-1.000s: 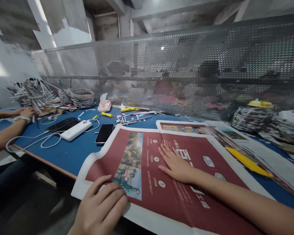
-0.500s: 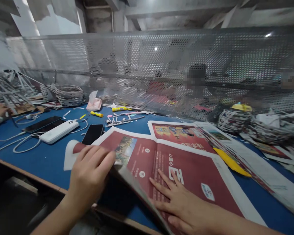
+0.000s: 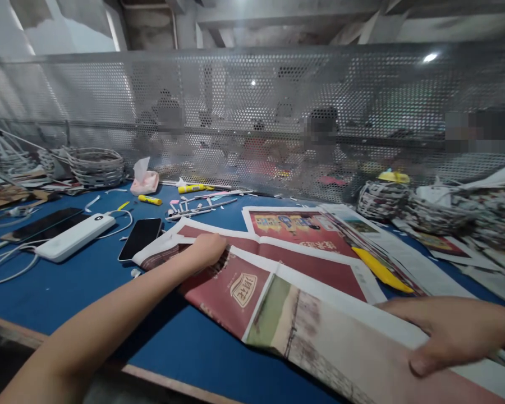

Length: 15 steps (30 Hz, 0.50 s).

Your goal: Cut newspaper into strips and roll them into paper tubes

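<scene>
A large newspaper sheet (image 3: 336, 336) with red printed pages is folded over towards me along the front of the blue table. My left hand (image 3: 209, 249) is closed at the upper left of the fold, its fingertips hidden against the paper. Over the right end of the sheet lies my right hand (image 3: 458, 331), slightly blurred, with the thumb on the folded layer and the fingers at its far edge, partly hidden. More red-printed newspaper (image 3: 303, 227) lies flat behind the fold. A long yellow object (image 3: 381, 269) rests on the papers near my right hand.
A black phone (image 3: 141, 240) and a white power bank (image 3: 76, 238) with cables lie at left. Behind are a woven paper basket (image 3: 96, 167), a tissue pack (image 3: 145, 182), yellow glue sticks (image 3: 149, 200) and paper scraps. A perforated metal screen (image 3: 244, 123) borders the back; people sit beyond it.
The near part of the newspaper has been turned over, showing a green and pink picture. My left hand moved right and away from me; my right hand moved right. The view shifted rightward.
</scene>
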Tool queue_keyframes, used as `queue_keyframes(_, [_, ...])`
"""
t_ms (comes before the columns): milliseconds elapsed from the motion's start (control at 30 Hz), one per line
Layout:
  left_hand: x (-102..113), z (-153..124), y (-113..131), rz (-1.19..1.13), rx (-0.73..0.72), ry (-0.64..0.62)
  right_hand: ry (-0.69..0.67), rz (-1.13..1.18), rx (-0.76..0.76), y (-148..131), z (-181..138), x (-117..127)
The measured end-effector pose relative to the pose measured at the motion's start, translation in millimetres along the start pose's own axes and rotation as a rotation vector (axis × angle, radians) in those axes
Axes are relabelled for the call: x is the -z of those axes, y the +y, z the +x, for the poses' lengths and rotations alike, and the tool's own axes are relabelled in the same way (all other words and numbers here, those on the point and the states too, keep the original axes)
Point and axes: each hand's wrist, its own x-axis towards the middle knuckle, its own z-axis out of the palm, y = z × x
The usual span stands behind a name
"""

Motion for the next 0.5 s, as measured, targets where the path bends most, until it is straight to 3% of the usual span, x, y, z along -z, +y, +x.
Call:
queue_keyframes(100, [-12.2, 5.9, -3.6, -0.028, 0.0, -0.078, 0.129, -0.309, -0.089, 12.9, -0.4, 0.3])
queue_keyframes(233, [-21.1, 13.0, -15.2, -0.044, 0.018, -0.171, 0.317, -0.553, -0.092, 26.8, 30.4, -6.7])
queue_keyframes(367, [-19.9, 23.5, -38.2, -0.04, 0.091, -0.309, 0.268, -0.633, -0.013, 32.1, 60.8, -0.9])
queue_keyframes(500, [-11.5, 39.2, -59.8, -0.037, 0.138, -0.411, 0.304, -0.678, -0.12, 36.5, 77.3, 16.5])
